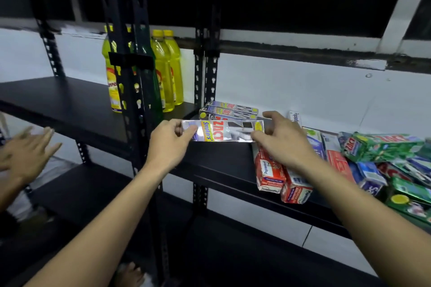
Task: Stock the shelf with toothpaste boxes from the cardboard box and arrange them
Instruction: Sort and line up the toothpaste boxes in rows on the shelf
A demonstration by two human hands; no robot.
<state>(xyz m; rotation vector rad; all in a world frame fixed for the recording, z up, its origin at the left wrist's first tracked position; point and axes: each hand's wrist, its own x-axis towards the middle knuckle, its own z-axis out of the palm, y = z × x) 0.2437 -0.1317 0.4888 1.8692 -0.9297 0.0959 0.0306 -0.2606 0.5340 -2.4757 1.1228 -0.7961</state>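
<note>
A shiny silver toothpaste box point(222, 131) lies lengthwise just above the black shelf point(219, 161). My left hand point(169, 144) grips its left end and my right hand point(282, 141) pinches its right end. Behind it, two more silver boxes point(229, 110) lie stacked against the back. Under and beside my right hand are red and white boxes point(270, 173), partly overhanging the shelf's front edge. A loose heap of green, blue and red boxes point(382, 147) fills the right of the shelf. The cardboard box is out of view.
Yellow liquid bottles point(166, 70) stand on the neighbouring shelf section to the left, behind a black slotted upright point(130, 91). Another person's blurred hand point(25, 151) reaches in at the left edge. A lower black shelf point(77, 189) lies below.
</note>
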